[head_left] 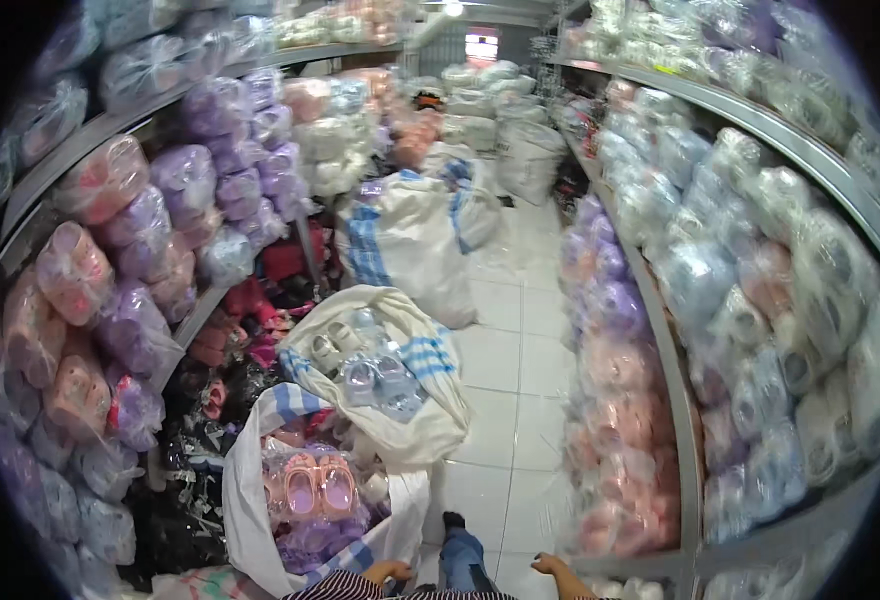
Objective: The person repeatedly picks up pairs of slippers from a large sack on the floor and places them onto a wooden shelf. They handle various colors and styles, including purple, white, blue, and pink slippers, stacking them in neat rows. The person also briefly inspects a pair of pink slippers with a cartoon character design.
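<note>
Left hand [388, 572] at the lower frame edge, fingers curled, resting against the rim of the near white sack [250, 500]; grip unclear. Sack holds bagged pink sandals [312, 487]. Right hand [552, 568] free beside the shelf [688, 470], fingers loosely together

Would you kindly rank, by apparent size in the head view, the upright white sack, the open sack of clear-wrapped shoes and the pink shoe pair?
1. Upright white sack and open sack: alike; nearness differs, so unranked.
2. Pink shoe pair: clearly smallest.
</note>
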The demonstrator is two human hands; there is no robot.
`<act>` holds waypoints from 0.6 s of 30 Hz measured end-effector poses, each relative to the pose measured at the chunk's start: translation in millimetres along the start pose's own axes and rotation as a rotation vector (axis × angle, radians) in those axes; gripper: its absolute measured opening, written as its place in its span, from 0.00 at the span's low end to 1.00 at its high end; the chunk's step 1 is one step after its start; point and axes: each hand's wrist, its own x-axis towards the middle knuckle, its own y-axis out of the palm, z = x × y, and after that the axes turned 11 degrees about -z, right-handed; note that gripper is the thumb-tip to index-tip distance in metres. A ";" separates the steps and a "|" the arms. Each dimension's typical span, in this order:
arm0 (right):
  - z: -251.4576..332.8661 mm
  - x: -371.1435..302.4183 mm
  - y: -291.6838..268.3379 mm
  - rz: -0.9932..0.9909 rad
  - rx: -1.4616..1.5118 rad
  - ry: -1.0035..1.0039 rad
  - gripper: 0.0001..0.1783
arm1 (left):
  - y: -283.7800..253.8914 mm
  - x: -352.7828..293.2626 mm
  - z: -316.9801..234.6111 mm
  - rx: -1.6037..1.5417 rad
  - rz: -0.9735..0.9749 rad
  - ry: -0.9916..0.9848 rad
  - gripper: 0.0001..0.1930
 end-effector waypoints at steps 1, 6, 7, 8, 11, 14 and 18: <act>-16.0 -22.4 17.7 -0.038 0.053 0.044 0.34 | 7.7 -9.5 7.2 0.008 0.025 0.014 0.30; -57.2 -137.8 136.2 0.009 0.377 0.259 0.32 | 34.3 -41.2 25.1 0.075 0.112 0.115 0.28; -58.0 -158.5 158.0 -0.008 0.450 0.279 0.31 | 33.2 -43.0 23.2 0.090 0.118 0.139 0.27; -59.2 -177.2 177.8 -0.034 0.525 0.298 0.30 | 30.9 -44.3 20.2 0.101 0.127 0.172 0.27; -61.8 -235.6 241.0 -0.125 0.766 0.399 0.28 | 26.8 -32.8 3.5 0.165 0.179 0.299 0.26; -63.7 -283.6 292.8 -0.209 0.983 0.503 0.26 | 21.6 -15.3 -16.4 0.189 0.204 0.604 0.25; -74.8 -332.8 329.6 -0.350 1.304 0.578 0.23 | 33.0 51.2 -120.3 0.508 0.270 0.473 0.23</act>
